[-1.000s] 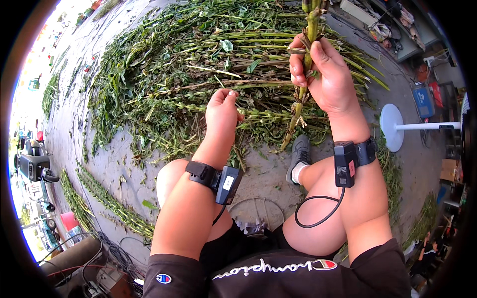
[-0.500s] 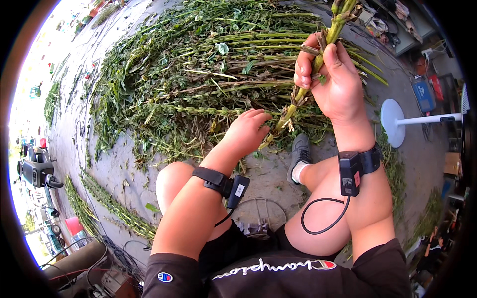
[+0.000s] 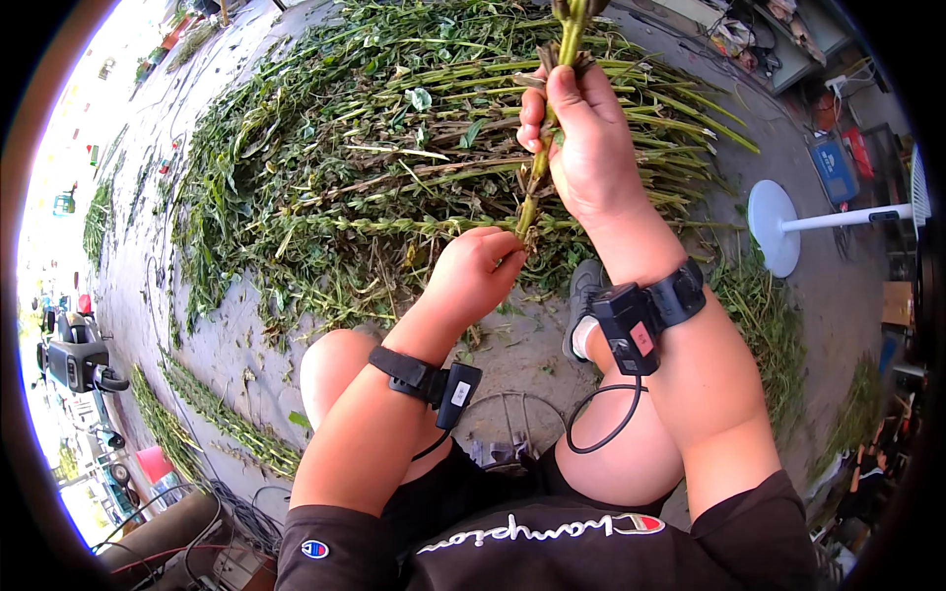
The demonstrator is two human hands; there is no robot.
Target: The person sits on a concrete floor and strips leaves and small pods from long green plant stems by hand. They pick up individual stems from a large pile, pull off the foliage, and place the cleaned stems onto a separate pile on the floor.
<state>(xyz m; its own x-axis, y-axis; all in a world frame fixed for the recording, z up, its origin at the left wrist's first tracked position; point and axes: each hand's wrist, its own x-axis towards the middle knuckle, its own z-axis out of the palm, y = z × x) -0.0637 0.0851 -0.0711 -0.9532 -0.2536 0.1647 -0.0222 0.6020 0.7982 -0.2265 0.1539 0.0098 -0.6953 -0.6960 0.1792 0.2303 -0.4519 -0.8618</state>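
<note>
Stalk (image 3: 532, 192), thick, knobbly and yellow-green, is held up over the right part of the pile (image 3: 325, 187) of cut leafy plants on the floor (image 3: 256, 325). The person's right grip (image 3: 591, 148) is wrapped around it, thumb against the upper stretch, with the top end sticking out above. The left grip (image 3: 480, 264) is over the pile's near edge, thumb and fingertips pinched together on the stalk's lower end.

Each forearm wears a strapped black device, one on the right (image 3: 628, 328) and one on the left (image 3: 455, 394). Just beside the pile's near edge, toward its right, stands a grey shoe (image 3: 583, 305). Right of the pile are a white stand fan (image 3: 774, 229) with a round base and a blue box (image 3: 836, 172). Well to the left of the pile stands a dark scooter (image 3: 77, 362); more cut plants (image 3: 232, 419) lie in narrow strips on the pile's near left.
</note>
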